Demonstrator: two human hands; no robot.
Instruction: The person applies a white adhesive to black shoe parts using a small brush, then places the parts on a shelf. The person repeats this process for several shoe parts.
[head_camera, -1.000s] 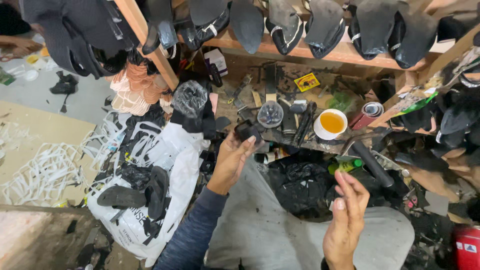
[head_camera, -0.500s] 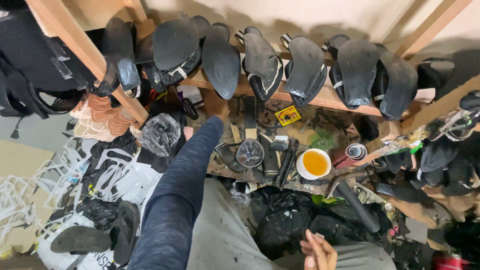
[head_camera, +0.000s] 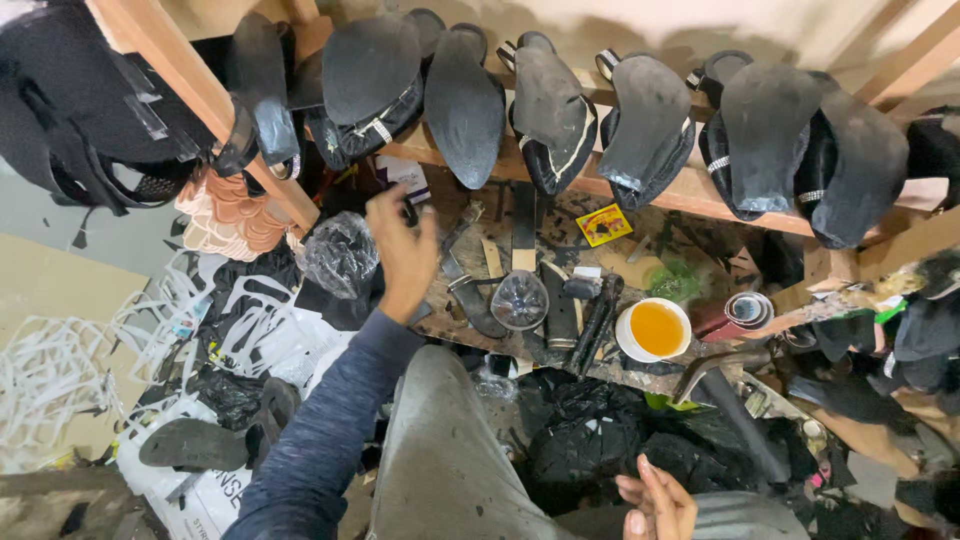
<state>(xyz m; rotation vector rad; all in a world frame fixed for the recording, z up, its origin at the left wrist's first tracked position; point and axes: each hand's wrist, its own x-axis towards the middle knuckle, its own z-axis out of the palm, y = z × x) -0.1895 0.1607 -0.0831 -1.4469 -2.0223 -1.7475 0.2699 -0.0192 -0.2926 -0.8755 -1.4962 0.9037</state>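
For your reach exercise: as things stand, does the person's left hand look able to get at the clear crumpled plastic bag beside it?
Probably yes. The left hand hovers open just right of the plastic bag, with nothing between them.

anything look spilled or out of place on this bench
Nothing looks spilled: the white tub of yellow glue stands upright. The bench is cluttered with tools and scraps, and shoes sit soles-up on the rail. Left hand hovers empty.
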